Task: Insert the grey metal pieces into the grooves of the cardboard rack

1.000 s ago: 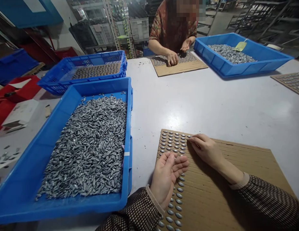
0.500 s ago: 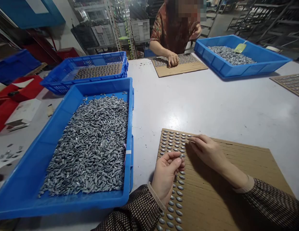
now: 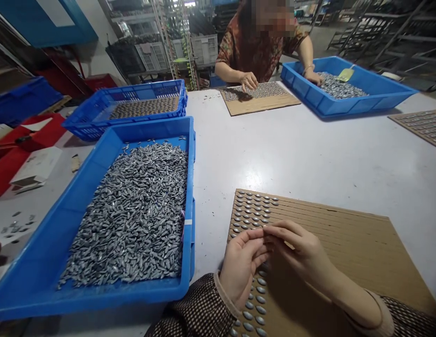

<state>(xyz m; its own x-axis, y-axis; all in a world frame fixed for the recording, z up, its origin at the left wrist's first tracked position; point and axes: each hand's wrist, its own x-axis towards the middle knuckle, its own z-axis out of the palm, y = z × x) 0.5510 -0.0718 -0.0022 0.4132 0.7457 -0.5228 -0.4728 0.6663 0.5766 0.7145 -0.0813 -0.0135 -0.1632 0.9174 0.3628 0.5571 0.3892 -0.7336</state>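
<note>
I find right hand (image 3: 304, 252) withdrawn from board's (image 3: 344, 243) 12 o'clock rows — now pinched fingertip-to-fingertip with left hand (image 3: 243, 264); what they pinch, I cannot tell.

Dark checked sleeves (image 3: 200, 311), beige ribbed cuffs (image 3: 227, 294).

head cam — worn, single view | faces forward-down | near: cardboard board (image 3: 344, 243) | far: table (image 3: 309, 150) end
</note>
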